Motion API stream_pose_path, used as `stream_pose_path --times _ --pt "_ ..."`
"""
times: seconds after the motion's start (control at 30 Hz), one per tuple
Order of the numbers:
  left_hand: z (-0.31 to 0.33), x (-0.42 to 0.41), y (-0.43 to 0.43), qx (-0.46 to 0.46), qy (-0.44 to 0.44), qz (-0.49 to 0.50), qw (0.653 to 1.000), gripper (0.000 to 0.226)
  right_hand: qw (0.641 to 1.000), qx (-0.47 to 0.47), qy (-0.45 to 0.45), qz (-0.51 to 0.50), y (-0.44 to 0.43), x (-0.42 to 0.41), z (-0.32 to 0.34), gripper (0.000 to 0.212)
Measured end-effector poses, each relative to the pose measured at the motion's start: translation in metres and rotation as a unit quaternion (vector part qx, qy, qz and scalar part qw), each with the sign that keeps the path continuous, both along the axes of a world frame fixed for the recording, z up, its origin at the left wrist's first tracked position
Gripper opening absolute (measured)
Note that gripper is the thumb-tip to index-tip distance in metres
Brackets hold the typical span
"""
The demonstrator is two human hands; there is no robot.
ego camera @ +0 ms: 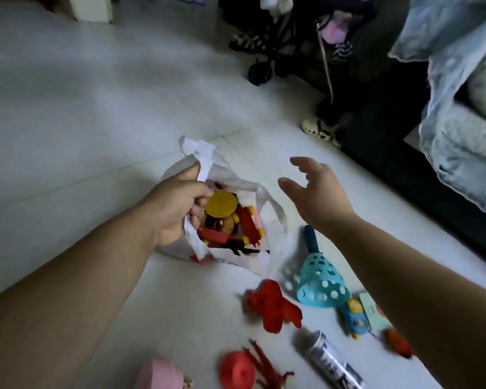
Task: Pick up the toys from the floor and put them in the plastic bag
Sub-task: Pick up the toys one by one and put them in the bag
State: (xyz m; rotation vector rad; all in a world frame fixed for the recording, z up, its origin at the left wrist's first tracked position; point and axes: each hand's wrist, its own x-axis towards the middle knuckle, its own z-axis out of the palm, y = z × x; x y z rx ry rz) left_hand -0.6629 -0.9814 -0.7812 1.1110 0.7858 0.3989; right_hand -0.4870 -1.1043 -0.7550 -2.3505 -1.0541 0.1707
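A white plastic bag (272,217) lies open on the floor, holding several toys, among them a yellow disc (220,203) and red pieces. My left hand (177,203) grips the bag's left handle and rim. My right hand (317,189) hovers just right of the bag, fingers spread and empty. On the floor nearer me lie a red toy (272,306), a teal perforated scoop (321,279) with a dark handle, a small blue and yellow car (354,318), a silver tube (331,360), a red disc (236,370) and a pink toy (160,374).
A dark stroller (278,43) stands at the back. A white clog (317,129) lies by the dark base of a bed with pale blue bedding (460,108) on the right. Light tiled floor (82,108) stretches to the left.
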Motion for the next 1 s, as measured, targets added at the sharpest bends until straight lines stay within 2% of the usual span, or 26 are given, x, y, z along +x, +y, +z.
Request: stream_pose_path --times 0.1,0.23,0.33,0.4,0.47,0.5,0.57,0.67,0.73,0.83,0.87,0.93,1.0 --pt "-0.013 0.007 -0.007 0.010 0.010 -0.047 0.999 0.060 0.994 0.064 -0.091 -0.006 -0.030 -0.017 -0.009 0.036" --pt "-0.022 0.016 -0.012 0.014 0.007 -0.078 0.997 0.064 0.980 0.120 -0.157 0.005 -0.084 -0.036 -0.061 0.019" --pt "-0.030 0.018 -0.012 0.021 -0.007 -0.073 0.997 0.073 0.985 0.022 -0.147 0.091 -0.128 -0.055 -0.123 0.022" --pt "-0.030 0.009 -0.014 0.040 -0.012 -0.085 0.996 0.072 0.981 -0.102 -0.070 0.149 -0.147 -0.069 -0.160 0.025" --pt "-0.032 -0.008 -0.015 0.048 -0.009 -0.101 0.994 0.068 0.945 -0.270 0.011 0.187 -0.161 -0.083 -0.192 0.046" --pt "-0.033 -0.020 -0.015 0.044 -0.009 -0.102 0.994 0.065 0.923 -0.324 0.039 0.205 -0.163 -0.090 -0.204 0.060" --pt "-0.035 -0.043 -0.014 0.026 -0.020 -0.095 0.995 0.059 0.903 -0.362 0.068 0.221 -0.159 -0.101 -0.221 0.074" --pt "-0.042 -0.070 -0.017 0.018 -0.029 -0.089 0.995 0.065 0.903 -0.360 0.082 0.221 -0.146 -0.116 -0.233 0.065" --pt "-0.043 -0.080 -0.021 0.018 -0.035 -0.087 0.995 0.064 0.920 -0.315 0.142 0.187 -0.135 -0.122 -0.225 0.055" --pt "-0.040 -0.085 -0.027 0.025 -0.035 -0.080 0.996 0.057 0.951 -0.123 0.267 0.100 -0.115 -0.127 -0.175 0.036" --pt "-0.039 -0.085 -0.028 0.025 -0.034 -0.080 0.996 0.058 0.940 -0.042 0.330 0.067 -0.104 -0.126 -0.152 0.029" --pt "-0.038 -0.083 -0.029 0.021 -0.030 -0.080 0.996 0.062 0.887 0.104 0.451 0.012 -0.072 -0.118 -0.110 0.021" --pt "-0.037 -0.081 -0.029 0.023 -0.029 -0.081 0.996 0.064 0.848 0.161 0.505 -0.020 -0.030 -0.104 -0.086 0.036"
